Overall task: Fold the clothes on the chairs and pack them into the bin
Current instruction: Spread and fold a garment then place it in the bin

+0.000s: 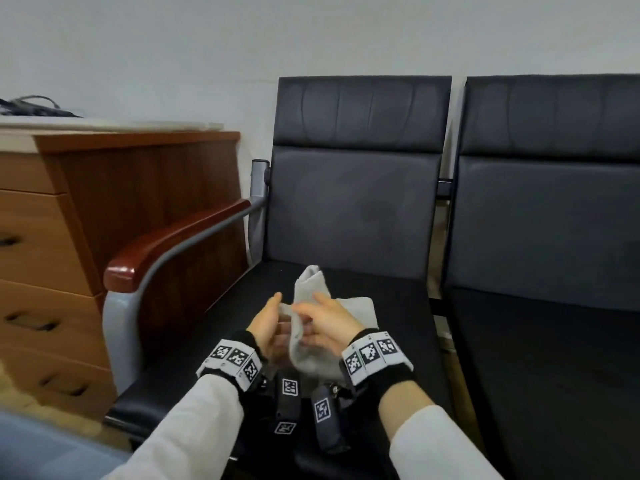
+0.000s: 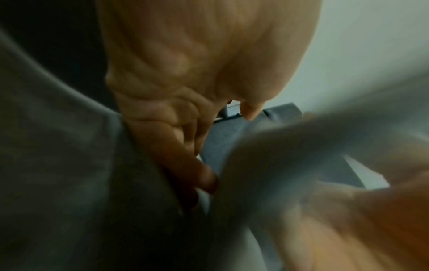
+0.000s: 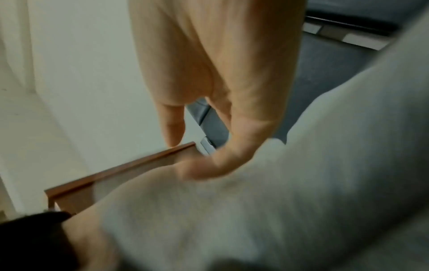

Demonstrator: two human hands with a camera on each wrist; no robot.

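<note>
Your left hand (image 1: pixel 266 323) and right hand (image 1: pixel 329 323) both hold a grey sock (image 1: pixel 308 327) above the seat of the left chair (image 1: pixel 349 209). Your fingers curl into the cloth, though blur hides how tight each grip is. A second chair (image 1: pixel 554 220) stands just beside it, and a wooden cabinet (image 1: pixel 104 220) to the left.

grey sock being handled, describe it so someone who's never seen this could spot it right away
Start from the two dark padded chairs against the wall and take the left chair, the one beside the wooden drawer unit. Over the front of its seat, both hands, left hand and right hand, hold a grey sock. It is the only pale, soft thing against the black upholstery.
</note>
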